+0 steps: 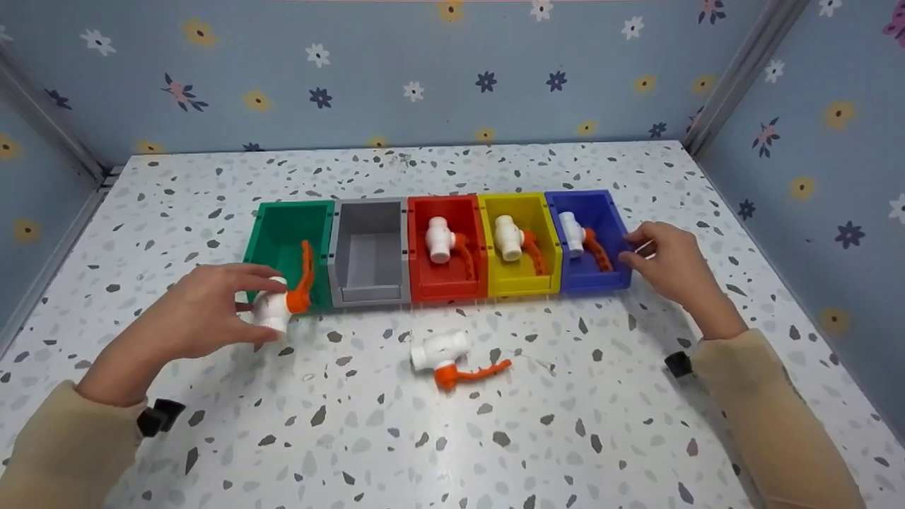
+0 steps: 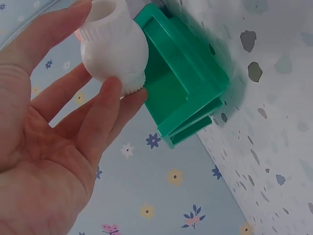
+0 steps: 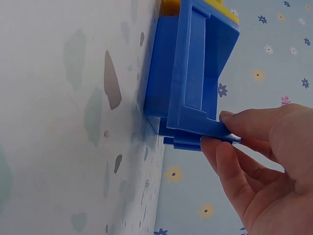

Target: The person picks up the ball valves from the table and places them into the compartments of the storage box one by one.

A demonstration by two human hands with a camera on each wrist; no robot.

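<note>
My left hand point(image 1: 205, 311) grips a white plastic ball valve point(image 1: 271, 309) with an orange lever handle, held over the front of the green bin point(image 1: 293, 212). In the left wrist view, thumb and fingers close around the ends of the white valve body point(image 2: 115, 51); its lever is mostly hidden. At the row's other end my right hand point(image 1: 672, 265) pinches the side wall of the blue bin point(image 1: 597, 283) between thumb and fingers, as the right wrist view shows on the blue bin point(image 3: 181, 73). Another ball valve point(image 1: 442, 351) lies on the table before the row.
Between the end bins stand a grey bin point(image 1: 371, 293), a red bin point(image 1: 449, 288) and a yellow bin point(image 1: 524, 285), all joined side by side. The red, yellow and blue bins each contain one valve. Flower-patterned panels point(image 1: 396, 42) border the speckled table point(image 1: 537, 452).
</note>
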